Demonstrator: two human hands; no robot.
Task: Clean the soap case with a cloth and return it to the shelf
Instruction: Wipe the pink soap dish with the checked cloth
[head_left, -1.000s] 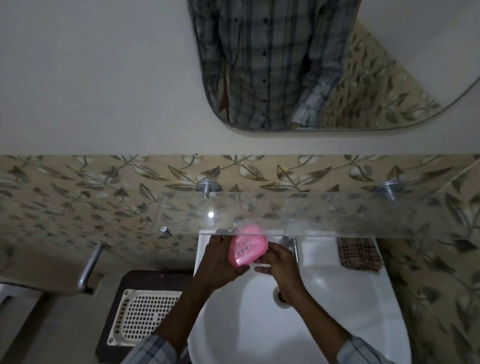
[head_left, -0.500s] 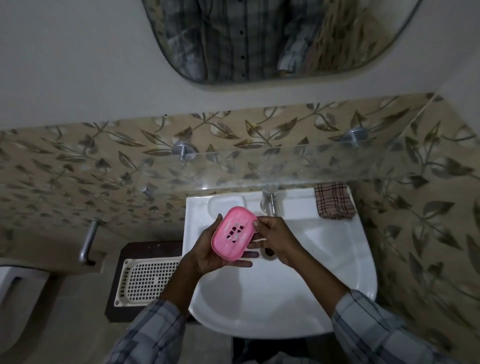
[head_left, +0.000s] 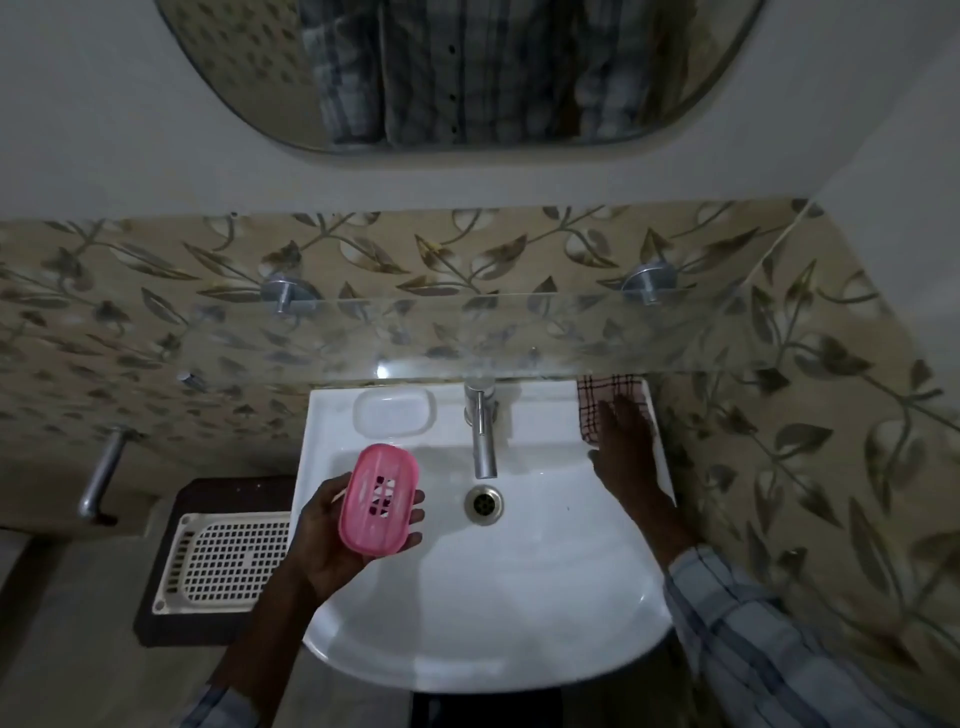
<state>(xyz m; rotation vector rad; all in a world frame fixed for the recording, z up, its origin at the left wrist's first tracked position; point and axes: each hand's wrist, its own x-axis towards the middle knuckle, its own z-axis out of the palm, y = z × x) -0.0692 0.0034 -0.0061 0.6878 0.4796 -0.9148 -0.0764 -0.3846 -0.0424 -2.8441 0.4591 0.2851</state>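
A pink soap case with slots in its bottom lies in my left hand, held over the left side of the white sink. My right hand is stretched out flat, fingers apart, over a checked cloth on the sink's back right corner. Whether the fingers touch the cloth I cannot tell. The glass shelf hangs above the sink on two metal pegs and holds nothing.
A chrome tap stands at the sink's back centre above the drain. A moulded soap recess lies left of the tap. A perforated cream tray sits on a dark stand at left. A mirror hangs above.
The soap case came down from the shelf to over the sink. My right hand let go of it and reached right to the checked cloth. The left hand alone holds the case.
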